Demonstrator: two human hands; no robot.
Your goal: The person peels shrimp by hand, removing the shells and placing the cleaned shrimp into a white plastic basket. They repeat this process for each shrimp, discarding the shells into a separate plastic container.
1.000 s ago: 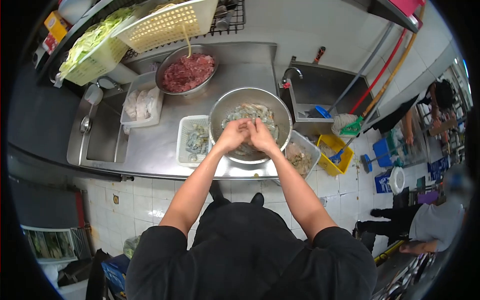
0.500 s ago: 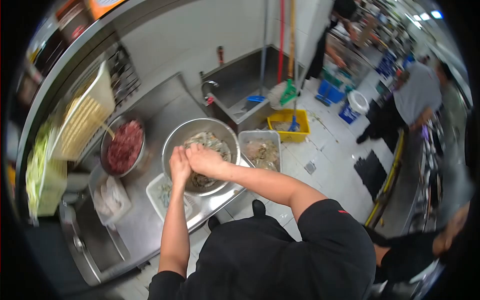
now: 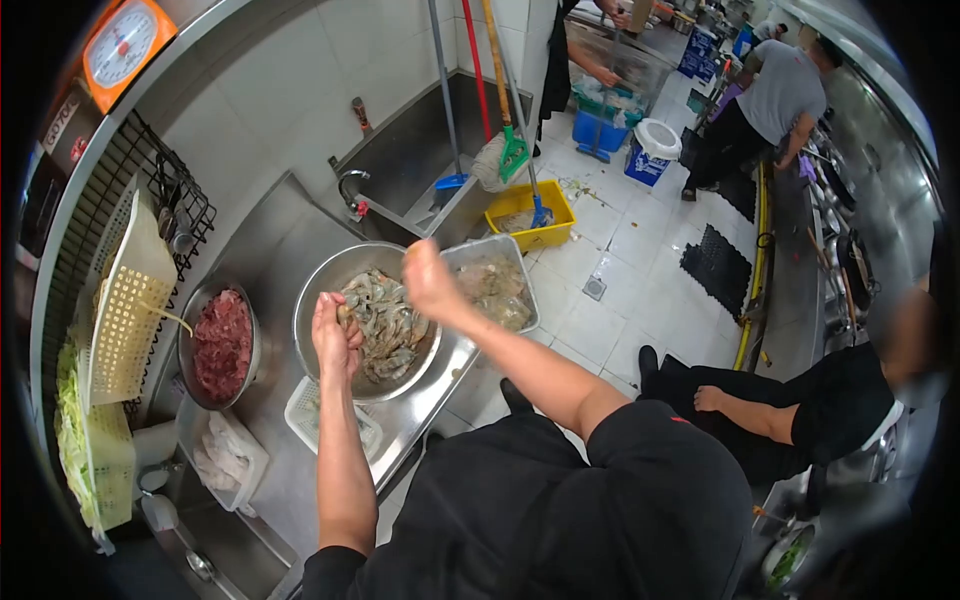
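A large steel bowl full of raw grey shrimp stands on the steel counter. My left hand is closed over the bowl's left side, with part of a shrimp showing between the fingers. To the right, my right hand is closed above the gap between the bowl and a clear plastic tub; motion blurs it, and what it holds is hidden. That tub contains wet, pale brownish scraps that look like shrimp shells. Below the bowl sits a small white basket with a few bits inside.
A metal bowl of red raw meat and a white tub with pale contents are at left. Perforated baskets stand beyond them. A sink, mops and a yellow bucket are ahead. Co-workers stand at right.
My hands were together over the shrimp bowl and are now apart. The right hand has moved right towards the clear tub, while the left stays over the bowl. The camera view has shifted.
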